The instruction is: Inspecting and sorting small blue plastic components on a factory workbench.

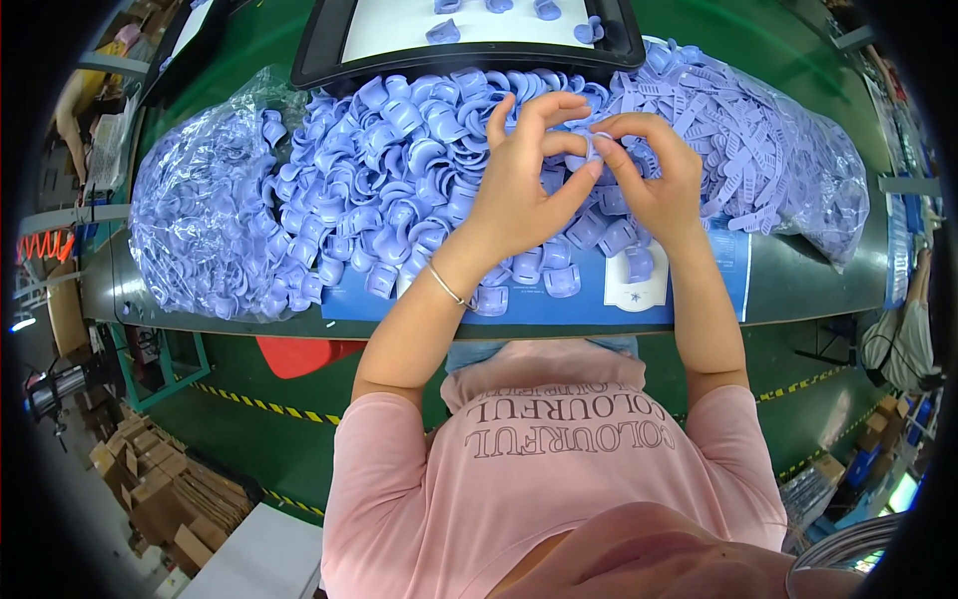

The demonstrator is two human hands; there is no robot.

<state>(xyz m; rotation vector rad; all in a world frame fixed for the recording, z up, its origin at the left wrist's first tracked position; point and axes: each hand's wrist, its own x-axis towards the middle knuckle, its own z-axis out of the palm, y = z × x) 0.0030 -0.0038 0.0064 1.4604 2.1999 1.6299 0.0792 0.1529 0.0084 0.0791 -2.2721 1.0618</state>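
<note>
Both hands meet over a heap of curved periwinkle plastic pieces (399, 150) on the table. My left hand (524, 185) pinches a small periwinkle plastic piece (579, 160) between thumb and index finger, its other fingers raised. From the other side my right hand (659, 180) closes thumb and forefinger on the same piece, whose shape is mostly hidden by the fingertips. Right of my right hand lies a pile of flat, slotted periwinkle strips (748, 140). One loose curved piece (639, 264) sits near my right wrist.
A black tray (469, 60) with a white lining and several curved pieces stands beyond the heap. At the left, a clear plastic bag (195, 200) holds more curved pieces; another clear bag (838, 190) lies under the strips. A blue sheet (419, 307) covers part of the table's near edge.
</note>
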